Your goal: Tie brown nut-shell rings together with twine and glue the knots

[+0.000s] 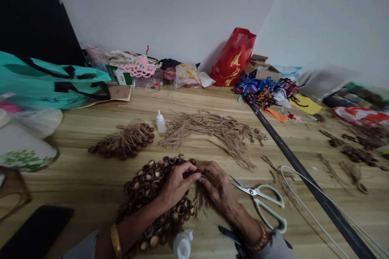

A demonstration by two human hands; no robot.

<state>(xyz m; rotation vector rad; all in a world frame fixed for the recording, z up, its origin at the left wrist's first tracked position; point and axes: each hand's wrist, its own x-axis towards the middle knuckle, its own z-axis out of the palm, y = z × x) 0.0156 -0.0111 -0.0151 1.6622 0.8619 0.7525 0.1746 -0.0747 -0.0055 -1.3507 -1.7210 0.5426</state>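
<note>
My left hand point(179, 180) and my right hand point(217, 188) meet at their fingertips, both closed in a pinch. Between them is a small dark brown nut shell point(199, 172), mostly covered by the fingers. A tuft of twine point(201, 199) hangs below, partly behind my right hand. Under and beside my left forearm spreads a heap of hollow nut shells point(146, 186), many with their round openings upward. Scissors point(253, 192) lie with blades parted just right of my right hand. Loose twine strands point(212, 127) lie in a bundle beyond both hands.
A bunch of shells tied with twine point(124, 139) lies left of a small white dropper bottle point(161, 122). A white container point(182, 245) stands near my forearms. A white cable point(313, 206) curves at right. Bags, including a red bag point(234, 58), line the wall.
</note>
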